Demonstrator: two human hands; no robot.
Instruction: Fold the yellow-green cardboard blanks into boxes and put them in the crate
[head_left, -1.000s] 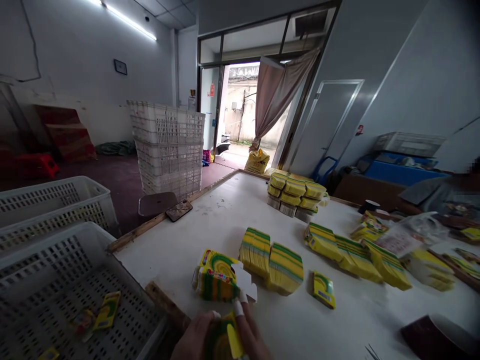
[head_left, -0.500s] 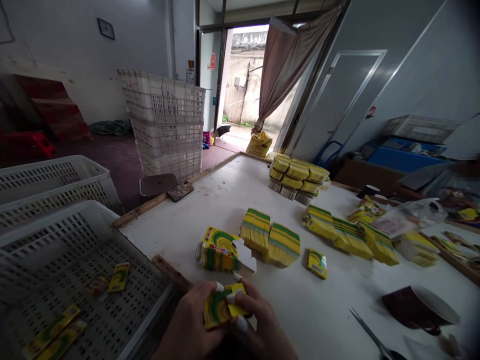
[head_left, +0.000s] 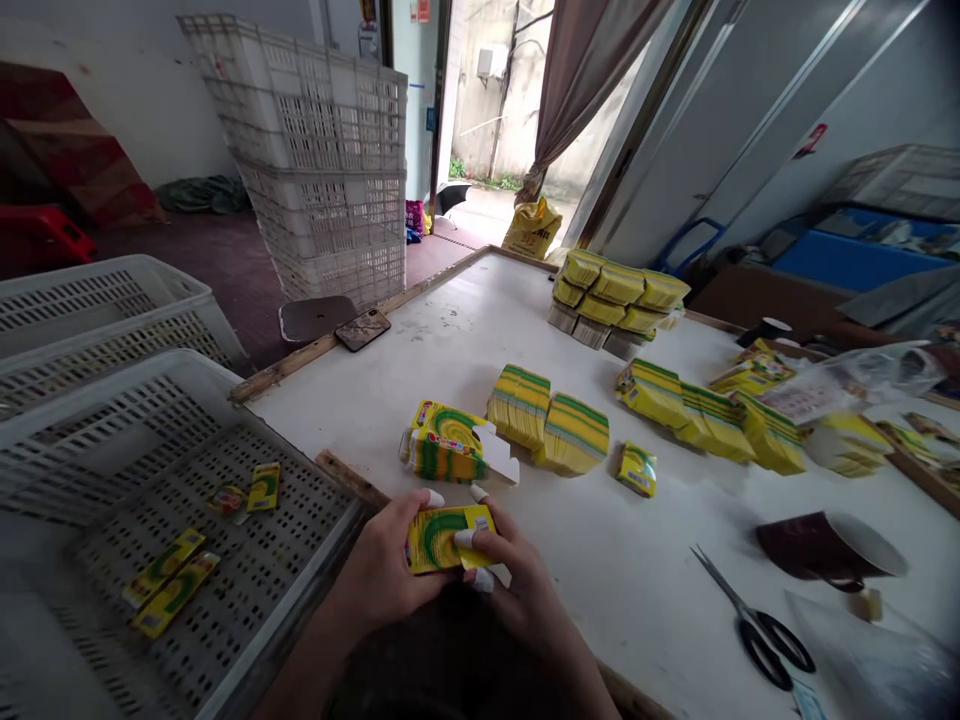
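Observation:
Between my hands, over the table's near edge, is a small yellow and green printed carton [head_left: 442, 538]. My left hand [head_left: 386, 560] is closed round its left end, a white covering on one fingertip. At the right end my right hand [head_left: 514, 565] grips it, fingers bent, with white coverings on several fingertips. Just beyond lies a larger open carton [head_left: 450, 440] with a white flap sticking out to the right. Two blocks of flat yellow-green cartons [head_left: 574, 435] stand beside it. A single small box [head_left: 637, 469] lies farther right.
A white crate [head_left: 247, 560] at left holds several small boxes; more crates [head_left: 322, 150] are stacked behind. Scissors [head_left: 750, 610], a tipped dark mug [head_left: 817, 550] and rows of flat cartons [head_left: 697, 410] lie right. A phone [head_left: 363, 329] rests at the table's left edge.
The view has tilted down, so things sit higher in the picture and more of the scissors shows. Both hands keep hold of the small carton, whose printed face now shows more fully.

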